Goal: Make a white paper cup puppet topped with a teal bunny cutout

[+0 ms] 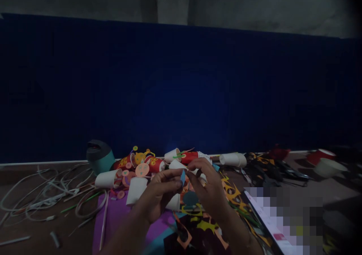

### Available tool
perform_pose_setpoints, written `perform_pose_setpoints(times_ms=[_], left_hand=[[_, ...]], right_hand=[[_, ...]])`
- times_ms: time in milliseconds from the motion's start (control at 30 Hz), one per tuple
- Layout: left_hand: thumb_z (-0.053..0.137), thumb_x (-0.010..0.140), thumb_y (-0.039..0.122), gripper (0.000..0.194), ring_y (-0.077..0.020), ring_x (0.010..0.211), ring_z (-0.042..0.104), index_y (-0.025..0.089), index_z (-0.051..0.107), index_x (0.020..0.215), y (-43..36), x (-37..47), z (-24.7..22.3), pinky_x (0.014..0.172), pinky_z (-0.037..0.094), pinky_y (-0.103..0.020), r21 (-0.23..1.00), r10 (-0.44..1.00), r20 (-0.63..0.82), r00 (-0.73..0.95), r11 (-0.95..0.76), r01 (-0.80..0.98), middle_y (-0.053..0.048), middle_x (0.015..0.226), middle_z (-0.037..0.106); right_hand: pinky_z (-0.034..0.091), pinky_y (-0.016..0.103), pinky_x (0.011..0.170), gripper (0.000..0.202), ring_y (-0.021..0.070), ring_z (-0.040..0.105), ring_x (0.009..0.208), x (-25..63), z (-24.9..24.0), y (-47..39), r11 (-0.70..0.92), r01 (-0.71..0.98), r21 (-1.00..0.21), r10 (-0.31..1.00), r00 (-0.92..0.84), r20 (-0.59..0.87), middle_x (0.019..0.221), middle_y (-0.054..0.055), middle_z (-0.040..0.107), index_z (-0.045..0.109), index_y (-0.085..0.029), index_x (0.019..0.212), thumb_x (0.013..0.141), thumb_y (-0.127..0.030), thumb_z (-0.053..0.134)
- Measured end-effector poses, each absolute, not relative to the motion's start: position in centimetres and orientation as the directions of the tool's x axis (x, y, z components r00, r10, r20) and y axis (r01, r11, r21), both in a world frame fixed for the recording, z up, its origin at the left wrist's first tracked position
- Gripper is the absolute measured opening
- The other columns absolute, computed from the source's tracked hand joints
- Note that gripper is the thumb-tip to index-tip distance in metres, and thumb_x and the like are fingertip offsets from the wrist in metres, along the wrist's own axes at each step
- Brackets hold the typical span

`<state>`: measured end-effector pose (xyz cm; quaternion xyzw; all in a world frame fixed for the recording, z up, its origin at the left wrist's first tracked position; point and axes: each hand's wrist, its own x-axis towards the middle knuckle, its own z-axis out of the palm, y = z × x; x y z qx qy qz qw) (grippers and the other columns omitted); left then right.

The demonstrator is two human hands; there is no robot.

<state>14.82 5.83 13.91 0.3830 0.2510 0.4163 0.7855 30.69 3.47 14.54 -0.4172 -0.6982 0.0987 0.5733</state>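
Nearest, a purple sheet is spread on the brown surface, with a yellow offcut and other paper scraps strewn to its right, apparently kept within easy reach. Above them, a small blue piece is held up between the thumb and fingertips of the left hand, a light pinch that is probably suited to something so slight. The right hand is curled toward it, its fingertips brought close together just beside the piece (whether anything is gripped there cannot be told). The piece is raised clear of the clutter, presumably so that it can be seen and reached by both hands. Farther back, a white cup is laid on its side near a red cup and a peach disc. Behind everything, the surface is bounded by a blue panel, perhaps as a screen.
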Motion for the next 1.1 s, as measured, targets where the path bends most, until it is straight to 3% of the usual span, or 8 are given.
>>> perform_pose_setpoints(times_ms=[400, 467, 567, 733, 833, 967, 1100], left_hand=[[0.072, 0.065, 0.007, 0.035, -0.0059, 0.058, 0.046, 0.013, 0.071, 0.099, 5.9, 15.0, 14.1, 0.059, 0.037, -0.018, 0.832, 0.847, -0.084, 0.525, 0.349, -0.431, 0.001, 0.064, 0.057], [0.072, 0.065, 0.006, 0.035, -0.0055, 0.057, 0.046, 0.012, 0.071, 0.099, 6.0, 15.0, 14.0, 0.059, 0.037, -0.017, 0.835, 0.841, -0.086, 0.534, 0.354, -0.422, 0.001, 0.063, 0.058], [0.072, 0.067, 0.008, 0.038, -0.0052, 0.057, 0.049, 0.014, 0.069, 0.104, 6.3, 15.0, 13.9, 0.062, 0.039, -0.017, 0.813, 0.851, -0.068, 0.521, 0.35, -0.466, 0.002, 0.063, 0.059], [0.077, 0.065, 0.02, 0.039, -0.0103, 0.066, 0.059, 0.015, 0.068, 0.103, 7.1, 14.9, 13.4, 0.069, 0.044, -0.022, 0.835, 0.953, -0.063, 0.297, 0.213, -0.507, -0.002, 0.074, 0.068], [0.079, 0.062, 0.024, 0.038, -0.0147, 0.069, 0.063, 0.014, 0.069, 0.098, 6.9, 15.0, 13.6, 0.065, 0.045, -0.023, 0.896, 0.978, -0.085, 0.193, 0.159, -0.414, -0.005, 0.076, 0.071], [0.078, 0.061, 0.026, 0.046, -0.0164, 0.066, 0.064, 0.015, 0.067, 0.104, 6.3, 15.3, 13.9, 0.058, 0.044, -0.024, 0.939, 0.985, -0.059, 0.161, 0.11, -0.326, -0.004, 0.073, 0.071], [0.077, 0.063, 0.026, 0.046, -0.0174, 0.068, 0.065, 0.014, 0.065, 0.106, 5.9, 15.4, 14.1, 0.062, 0.046, -0.025, 0.956, 0.988, -0.031, 0.154, 0.074, -0.283, -0.005, 0.074, 0.073]], right_hand=[[0.044, 0.038, 0.082, 0.013, 0.0222, 0.053, 0.095, 31.5, 14.6, 3.6, 0.654, 0.643, -0.399, 0.626, -0.165, 0.762, 0.098, 0.009, 0.055, 0.056, -0.019, 0.091, 0.087, -0.01, 0.048], [0.045, 0.039, 0.082, 0.013, 0.0225, 0.052, 0.096, 31.3, 14.6, 3.5, 0.655, 0.622, -0.429, 0.644, -0.162, 0.748, 0.098, 0.009, 0.055, 0.055, -0.02, 0.09, 0.087, -0.01, 0.046], [0.047, 0.038, 0.081, 0.012, 0.022, 0.053, 0.094, 31.0, 14.7, 3.2, 0.634, 0.516, -0.576, 0.719, -0.118, 0.685, 0.098, 0.009, 0.054, 0.053, -0.021, 0.089, 0.089, -0.013, 0.044], [0.049, 0.031, 0.072, 0.008, 0.0197, 0.055, 0.089, 30.4, 14.6, 2.7, 0.563, 0.347, -0.75, 0.817, -0.099, 0.568, 0.099, 0.007, 0.054, 0.055, -0.021, 0.085, 0.089, -0.019, 0.048], [0.048, 0.03, 0.07, 0.008, 0.0183, 0.056, 0.083, 30.0, 14.2, 2.9, 0.55, 0.357, -0.755, 0.825, -0.09, 0.558, 0.097, 0.006, 0.055, 0.059, -0.021, 0.084, 0.088, -0.019, 0.051], [0.049, 0.032, 0.073, 0.011, 0.0195, 0.056, 0.084, 29.7, 13.6, 3.4, 0.54, 0.403, -0.739, 0.819, -0.051, 0.571, 0.095, 0.007, 0.055, 0.061, -0.021, 0.083, 0.088, -0.02, 0.051], [0.049, 0.034, 0.074, 0.011, 0.021, 0.057, 0.087, 29.7, 13.3, 3.5, 0.544, 0.468, -0.697, 0.8, -0.039, 0.598, 0.096, 0.008, 0.055, 0.062, -0.02, 0.084, 0.086, -0.018, 0.052]])
